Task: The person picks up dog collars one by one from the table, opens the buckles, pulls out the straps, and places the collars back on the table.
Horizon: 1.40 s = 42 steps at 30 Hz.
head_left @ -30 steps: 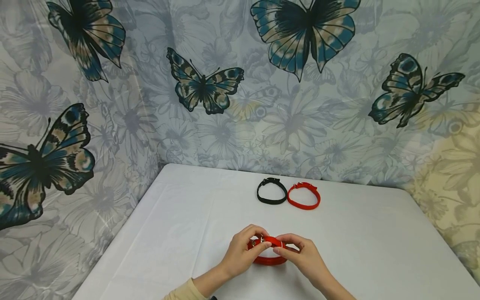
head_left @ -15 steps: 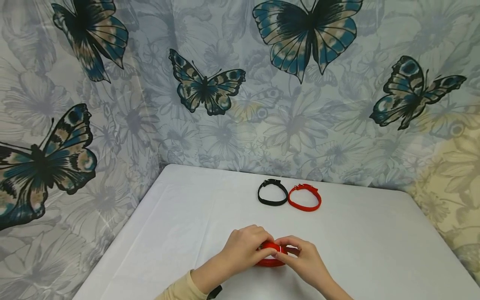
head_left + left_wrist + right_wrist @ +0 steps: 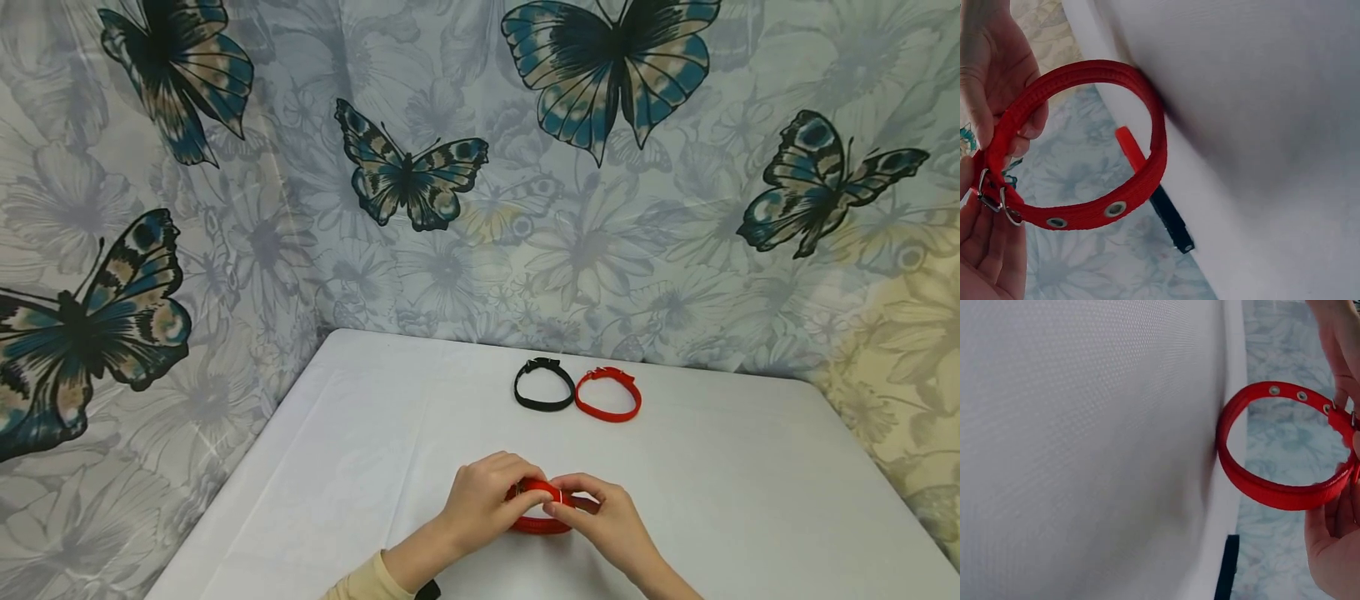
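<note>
Both hands hold a red collar (image 3: 540,527) upright, low over the table's near part. My left hand (image 3: 482,500) grips it beside the metal buckle (image 3: 986,195), with the thumb across the strap's top. A D-ring (image 3: 1010,209) hangs next to the buckle, and metal-rimmed eyelets (image 3: 1115,209) line the band. My right hand (image 3: 607,512) pinches the strap at the other side, thumb in front and fingers behind. In the right wrist view the collar's lower edge is right at the table surface. Fingers cover part of the strap at the buckle.
Farther back on the white table (image 3: 360,417) lie a black collar (image 3: 544,406) and a second red collar (image 3: 611,416), side by side and buckled into loops. A butterfly-print cloth (image 3: 442,275) hangs behind the table and along its left.
My left hand has shifted right and over the buckle, bringing its thumb close to the right fingertips. In the last half second both hands have barely moved. The far collars stay put.
</note>
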{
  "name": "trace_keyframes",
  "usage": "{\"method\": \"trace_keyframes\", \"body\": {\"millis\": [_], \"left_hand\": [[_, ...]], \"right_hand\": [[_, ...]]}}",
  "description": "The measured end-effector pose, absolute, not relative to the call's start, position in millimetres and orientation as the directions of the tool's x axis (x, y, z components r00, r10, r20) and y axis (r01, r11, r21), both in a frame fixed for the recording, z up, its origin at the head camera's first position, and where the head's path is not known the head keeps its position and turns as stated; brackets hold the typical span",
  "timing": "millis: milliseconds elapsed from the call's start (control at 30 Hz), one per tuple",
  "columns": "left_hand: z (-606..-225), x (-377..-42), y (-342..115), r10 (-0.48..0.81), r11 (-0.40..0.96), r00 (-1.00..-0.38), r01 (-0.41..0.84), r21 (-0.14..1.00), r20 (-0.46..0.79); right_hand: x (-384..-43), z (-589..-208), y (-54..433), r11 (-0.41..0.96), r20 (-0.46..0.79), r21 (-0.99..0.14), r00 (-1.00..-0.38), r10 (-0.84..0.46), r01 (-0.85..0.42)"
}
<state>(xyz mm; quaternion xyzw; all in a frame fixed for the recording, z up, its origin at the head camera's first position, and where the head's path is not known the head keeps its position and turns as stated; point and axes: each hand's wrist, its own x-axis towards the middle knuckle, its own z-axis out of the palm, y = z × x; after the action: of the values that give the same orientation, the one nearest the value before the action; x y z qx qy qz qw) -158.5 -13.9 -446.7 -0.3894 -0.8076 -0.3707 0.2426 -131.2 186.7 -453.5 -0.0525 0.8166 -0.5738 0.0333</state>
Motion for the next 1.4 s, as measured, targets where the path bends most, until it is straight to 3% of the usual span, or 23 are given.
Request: {"method": "trace_keyframes", "body": {"millis": [233, 433, 667, 767, 1133, 1400], "left_hand": [[-454.0, -160.6, -12.5, 0.383, 0.35, -0.616, 0.786, 0.509, 0.688], [-457.3, -162.4, -10.7, 0.348, 0.243, -0.697, 0.713, 0.657, 0.627], [-455.7, -163.3, -11.2, 0.36, 0.119, -0.854, 0.441, 0.89, 0.375], [-450.7, -162.9, -10.1, 0.361, 0.079, -0.892, 0.319, 0.945, 0.271], [-447.1, -180.0, -4.6, 0.482, 0.146, -0.868, 0.21, 0.967, 0.116], [-444.7, -184.1, -1.2, 0.436, 0.18, -0.894, 0.204, 0.962, 0.108]], "right_hand": [[-134.5, -456.3, 186.5, 0.286, -0.045, -0.958, -0.992, -0.119, 0.01], [-135.4, -457.2, 184.6, 0.247, -0.085, -0.967, -0.992, -0.092, 0.06], [-134.1, -459.2, 182.0, 0.274, -0.102, -0.958, -0.993, -0.065, 0.081], [-135.3, -459.7, 181.2, 0.302, -0.111, -0.949, -0.993, -0.043, 0.093], [-139.7, -459.6, 187.1, 0.28, -0.137, -0.954, -0.988, -0.075, 0.111], [-138.0, -456.9, 190.0, 0.252, -0.155, -0.961, -0.978, -0.143, 0.115]]}}
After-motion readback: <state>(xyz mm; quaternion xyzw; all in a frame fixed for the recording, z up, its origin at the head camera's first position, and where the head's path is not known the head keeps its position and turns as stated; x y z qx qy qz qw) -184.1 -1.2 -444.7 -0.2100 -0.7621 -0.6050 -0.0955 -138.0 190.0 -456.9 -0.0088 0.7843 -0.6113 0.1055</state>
